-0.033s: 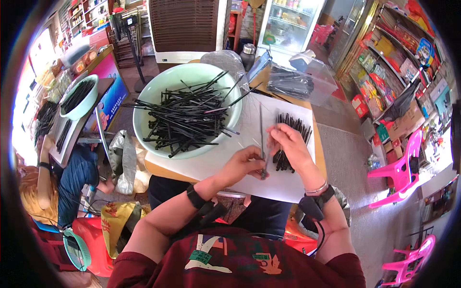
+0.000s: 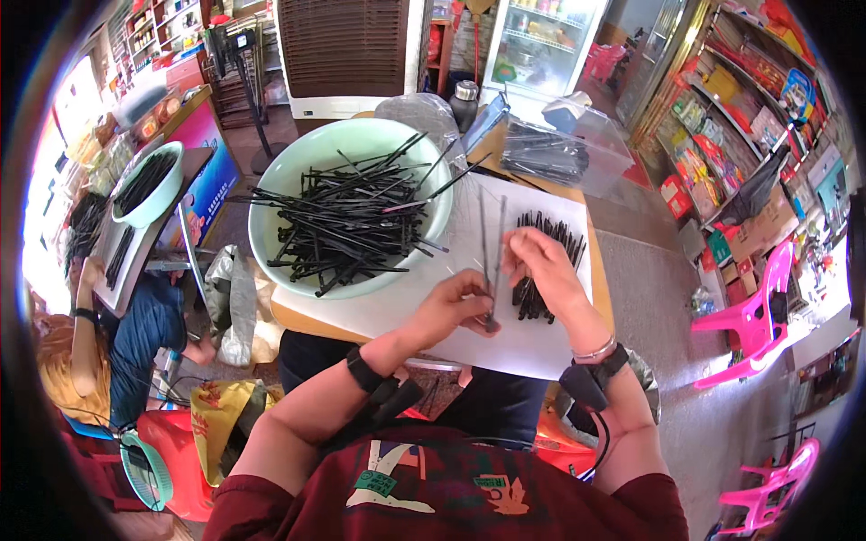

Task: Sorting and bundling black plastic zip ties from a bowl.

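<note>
My left hand (image 2: 458, 302) is closed in a pinch on the lower end of a thin black strip (image 2: 484, 230), which stands up over the table. A second thin, greyish line rises close beside it, blurred. My right hand (image 2: 546, 266) is just right of these, its thumb and fingers curled together; what they hold, if anything, I cannot make out. Under and beside that hand lies a row of short black strips (image 2: 532, 305), partly covered by it. To the left, a pale green basin (image 2: 259, 248) holds a heap of loose black strips (image 2: 352, 212), some jutting over its rim.
White sheeting (image 2: 505, 352) covers the wooden table. Clear bags of black strips (image 2: 546, 153), a dark flask (image 2: 465, 104) and a tilted phone-like slab (image 2: 487, 122) stand behind. At far left another person (image 2: 77, 352) sits beside a second green basin (image 2: 171, 185). Pink chairs (image 2: 753, 316) are at right.
One upright dark line showed between my hands before; now two thin lines show side by side. Both hands stay almost where they were.
</note>
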A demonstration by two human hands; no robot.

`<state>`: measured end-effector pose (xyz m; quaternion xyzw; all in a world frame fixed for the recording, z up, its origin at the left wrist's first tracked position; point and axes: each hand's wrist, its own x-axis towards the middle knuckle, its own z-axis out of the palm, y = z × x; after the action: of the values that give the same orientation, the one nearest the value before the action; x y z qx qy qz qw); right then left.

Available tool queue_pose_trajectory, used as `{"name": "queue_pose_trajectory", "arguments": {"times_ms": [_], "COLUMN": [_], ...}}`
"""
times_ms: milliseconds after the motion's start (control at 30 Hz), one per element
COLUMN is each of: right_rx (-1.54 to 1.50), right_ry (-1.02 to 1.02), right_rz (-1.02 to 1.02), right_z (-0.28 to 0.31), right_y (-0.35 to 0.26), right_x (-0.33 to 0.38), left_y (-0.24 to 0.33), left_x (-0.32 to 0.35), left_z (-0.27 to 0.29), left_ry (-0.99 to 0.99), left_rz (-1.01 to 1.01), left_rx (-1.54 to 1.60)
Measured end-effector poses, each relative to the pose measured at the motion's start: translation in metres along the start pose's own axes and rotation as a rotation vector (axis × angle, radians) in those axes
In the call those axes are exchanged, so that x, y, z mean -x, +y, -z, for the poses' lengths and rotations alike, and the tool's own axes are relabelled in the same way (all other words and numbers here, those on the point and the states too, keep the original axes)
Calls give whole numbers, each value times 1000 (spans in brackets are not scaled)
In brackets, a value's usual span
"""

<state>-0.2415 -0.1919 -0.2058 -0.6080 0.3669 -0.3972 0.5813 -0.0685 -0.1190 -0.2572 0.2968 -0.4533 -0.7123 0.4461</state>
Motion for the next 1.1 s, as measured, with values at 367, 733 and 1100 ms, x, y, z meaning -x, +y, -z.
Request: {"name": "queue_pose_trajectory", "arguments": {"times_ms": [367, 733, 1100], "right_rx": [1453, 468, -133], "right_ry": [-422, 169, 172], "right_rz": [568, 423, 82], "right_z": [-4, 21, 9], "right_y": [24, 14, 5], "right_x": [-29, -58, -18], "left_y": [13, 11, 7], "left_x": [16, 19, 18], "left_z": [33, 35, 34], "left_ry": [102, 25, 74], "left_rz": [10, -38, -22], "left_rx": [-103, -167, -91]}}
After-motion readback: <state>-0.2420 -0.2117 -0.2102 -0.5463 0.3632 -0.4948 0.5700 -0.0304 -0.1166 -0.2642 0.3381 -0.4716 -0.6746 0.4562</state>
